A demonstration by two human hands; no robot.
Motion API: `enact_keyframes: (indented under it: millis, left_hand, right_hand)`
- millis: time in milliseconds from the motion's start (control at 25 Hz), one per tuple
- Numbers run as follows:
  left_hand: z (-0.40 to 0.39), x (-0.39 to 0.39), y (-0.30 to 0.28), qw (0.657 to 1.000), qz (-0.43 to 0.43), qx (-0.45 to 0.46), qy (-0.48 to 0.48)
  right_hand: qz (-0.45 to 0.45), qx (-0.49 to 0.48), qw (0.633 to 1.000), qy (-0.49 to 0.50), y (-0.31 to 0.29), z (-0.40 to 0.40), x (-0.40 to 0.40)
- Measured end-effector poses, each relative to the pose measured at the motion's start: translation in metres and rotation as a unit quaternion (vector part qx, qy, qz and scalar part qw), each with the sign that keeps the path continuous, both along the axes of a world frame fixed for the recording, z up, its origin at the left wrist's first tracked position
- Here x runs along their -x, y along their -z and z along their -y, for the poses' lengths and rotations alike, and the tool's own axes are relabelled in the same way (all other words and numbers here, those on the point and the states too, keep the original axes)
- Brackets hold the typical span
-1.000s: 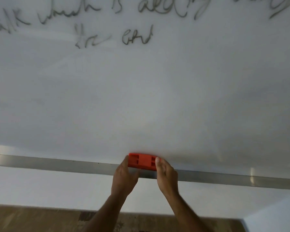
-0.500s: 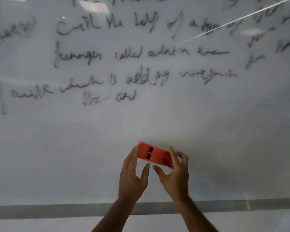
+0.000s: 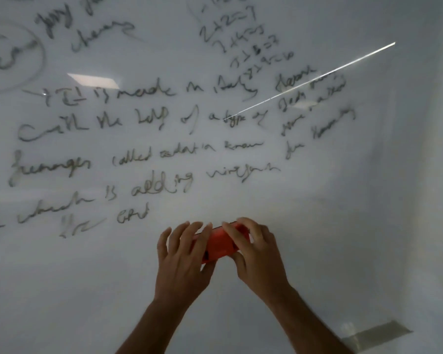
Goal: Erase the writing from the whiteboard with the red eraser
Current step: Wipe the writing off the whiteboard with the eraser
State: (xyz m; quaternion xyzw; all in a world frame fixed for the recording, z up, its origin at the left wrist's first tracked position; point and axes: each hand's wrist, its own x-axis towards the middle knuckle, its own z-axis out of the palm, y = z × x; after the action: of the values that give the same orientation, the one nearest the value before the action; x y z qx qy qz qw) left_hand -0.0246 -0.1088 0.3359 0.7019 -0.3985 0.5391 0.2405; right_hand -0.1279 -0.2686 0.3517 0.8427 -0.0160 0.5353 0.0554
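Resting between both hands' fingers (image 3: 230, 232): red eraser (image 3: 219, 245)

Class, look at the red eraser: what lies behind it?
Behind the red eraser is bare whiteboard, below the writing. Both hands, left and right, cover its ends; the board patch directly behind it is hidden.

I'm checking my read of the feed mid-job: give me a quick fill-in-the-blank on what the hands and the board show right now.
1. The eraser held between the left hand and the right hand is ____ in colour.
2. The eraser sits ____ the handwriting on the whiteboard.
3. The eraser is held by ____ hands.

Missing words: red; below; both
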Motion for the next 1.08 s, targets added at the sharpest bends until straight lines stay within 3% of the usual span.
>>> enact_keyframes:
  millis: [200,320,440,600,840,1080]
  left_hand:
    - [0.073,0.014,-0.028,0.996,0.081,0.021,-0.030]
    - [0.125,0.021,-0.036,0.993,0.099,0.037,-0.046]
    - [0.170,0.019,-0.041,0.991,0.100,0.058,-0.073]
    - [0.191,-0.002,-0.050,0.983,0.092,0.083,-0.135]
    - [0.197,-0.028,-0.076,0.969,0.169,0.075,-0.167]
    - [0.210,-0.030,-0.169,0.950,0.181,0.162,-0.197]
  right_hand:
    - [0.023,0.127,0.991,0.031,-0.037,0.077,0.013]
    - [0.032,0.171,0.985,-0.003,-0.046,0.138,0.017]
    - [0.058,0.053,0.995,-0.052,-0.052,0.214,0.028]
    - [0.135,-0.090,0.986,-0.029,-0.066,0.306,0.029]
    - [0.111,-0.069,0.989,0.075,-0.088,0.364,-0.005]
    - [0.138,-0.042,0.985,0.094,-0.117,0.369,-0.033]
